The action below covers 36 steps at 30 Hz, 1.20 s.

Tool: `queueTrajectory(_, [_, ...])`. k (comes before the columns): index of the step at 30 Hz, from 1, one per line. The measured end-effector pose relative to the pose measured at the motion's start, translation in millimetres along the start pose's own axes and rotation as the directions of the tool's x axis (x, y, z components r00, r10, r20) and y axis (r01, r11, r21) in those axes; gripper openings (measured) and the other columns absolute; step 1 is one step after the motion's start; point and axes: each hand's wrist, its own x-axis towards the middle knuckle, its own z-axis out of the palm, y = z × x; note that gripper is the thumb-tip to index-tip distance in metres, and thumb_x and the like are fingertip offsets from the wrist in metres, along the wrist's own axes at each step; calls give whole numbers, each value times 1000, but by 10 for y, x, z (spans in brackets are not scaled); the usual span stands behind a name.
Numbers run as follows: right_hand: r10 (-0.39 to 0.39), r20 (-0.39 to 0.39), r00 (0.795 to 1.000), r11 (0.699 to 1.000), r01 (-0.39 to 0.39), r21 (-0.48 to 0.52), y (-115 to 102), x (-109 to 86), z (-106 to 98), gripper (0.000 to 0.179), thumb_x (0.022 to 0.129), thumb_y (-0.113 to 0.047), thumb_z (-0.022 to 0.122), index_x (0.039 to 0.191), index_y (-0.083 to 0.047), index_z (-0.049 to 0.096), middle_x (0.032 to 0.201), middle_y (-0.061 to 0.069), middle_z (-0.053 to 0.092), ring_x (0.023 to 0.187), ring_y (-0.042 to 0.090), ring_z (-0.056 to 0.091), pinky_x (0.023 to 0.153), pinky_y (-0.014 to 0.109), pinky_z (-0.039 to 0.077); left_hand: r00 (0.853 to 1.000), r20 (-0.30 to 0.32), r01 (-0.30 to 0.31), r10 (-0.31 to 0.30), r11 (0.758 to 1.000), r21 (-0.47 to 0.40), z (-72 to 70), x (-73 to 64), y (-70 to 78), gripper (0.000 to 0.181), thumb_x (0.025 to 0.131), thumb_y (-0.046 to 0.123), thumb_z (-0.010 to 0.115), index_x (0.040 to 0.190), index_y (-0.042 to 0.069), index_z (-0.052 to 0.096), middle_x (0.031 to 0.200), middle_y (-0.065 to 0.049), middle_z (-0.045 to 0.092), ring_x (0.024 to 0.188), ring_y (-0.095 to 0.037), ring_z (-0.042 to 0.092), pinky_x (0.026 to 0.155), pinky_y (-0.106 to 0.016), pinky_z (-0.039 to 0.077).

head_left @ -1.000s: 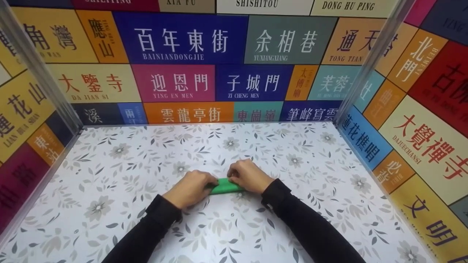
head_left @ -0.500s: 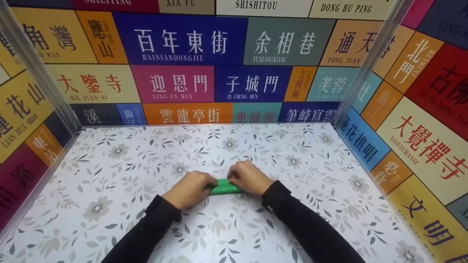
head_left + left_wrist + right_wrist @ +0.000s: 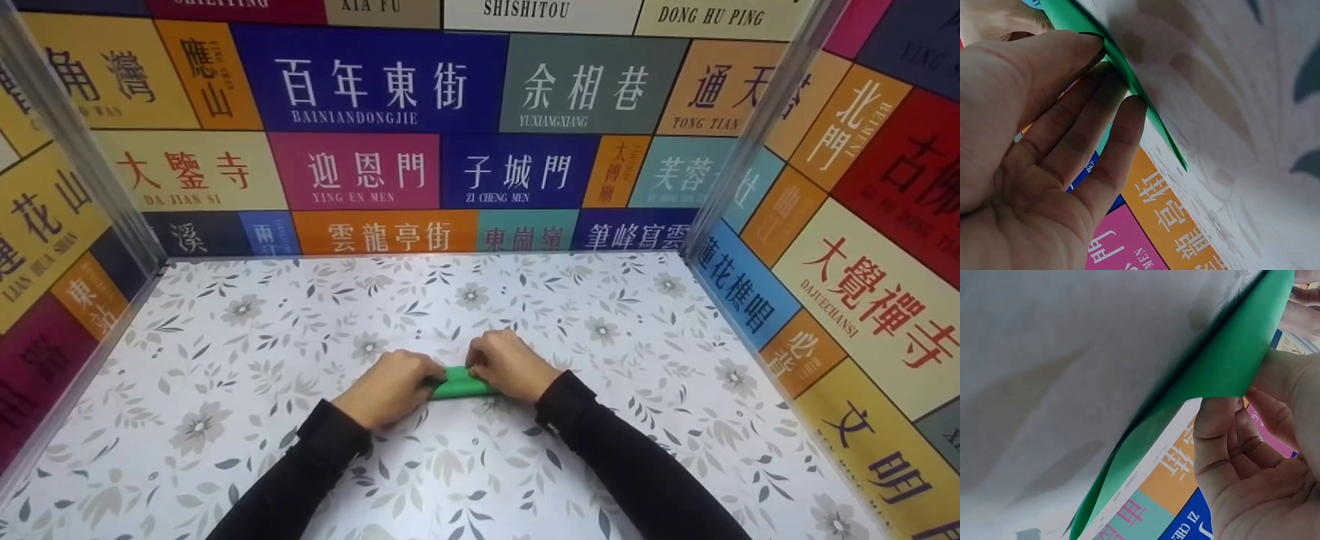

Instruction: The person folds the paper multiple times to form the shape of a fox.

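Centrally, both hands (image 3: 394, 386) (image 3: 517, 364) pinching green sheet (image 3: 460, 386), tabletop edges (image 3: 420, 260) well away

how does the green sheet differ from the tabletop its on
Look: the green sheet is plain in color, while the tabletop is white with grey and beige leaves and flowers.
Size: the green sheet is far smaller than the tabletop.
Pose: the green sheet is bent into a curve, while the tabletop lies flat.
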Motion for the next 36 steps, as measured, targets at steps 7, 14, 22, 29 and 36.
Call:
queueTrajectory(7, [-41,-26,999,999,40,-11,9,-13,7,6,98,0,86,101,-4,83,94,10,84,87,26,78,81,38,66,1000,-3,-8,8,1000,2,0,2,-1,26,95,-7,82,117,3,89,115,-12,91,110,-34,88,103,-49,71])
queueTrajectory(14, [-57,-19,998,998,57,-5,3,-12,-5,9,97,4,84,95,-4,86,91,9,85,83,22,77,79,34,65,1000,-10,-21,21,1000,3,4,9,0,25,94,-7,82,116,4,89,113,-10,91,108,-33,88,101,-49,71])
queueTrajectory(22, [-52,-3,999,999,52,3,-21,-3,-31,10,97,5,84,96,-4,90,92,8,87,84,21,78,79,34,65,1000,6,6,-6,1000,1,19,19,0,21,98,-4,82,114,6,89,112,-9,91,107,-32,88,101,-49,71])
queueTrajectory(29, [-43,-3,999,999,43,21,-15,8,-24,12,97,6,84,96,-4,90,91,7,87,83,19,78,79,32,65,999,6,32,-32,999,-15,3,27,7,19,101,-3,80,115,6,89,113,-10,90,108,-32,87,101,-50,71])
queueTrajectory(36, [-73,-30,997,997,74,29,0,10,-9,12,95,9,84,94,-2,90,88,9,88,80,22,80,76,34,66,998,-40,47,-48,998,-42,-18,47,69,15,103,3,83,117,6,88,113,-10,90,109,-29,87,101,-47,71])
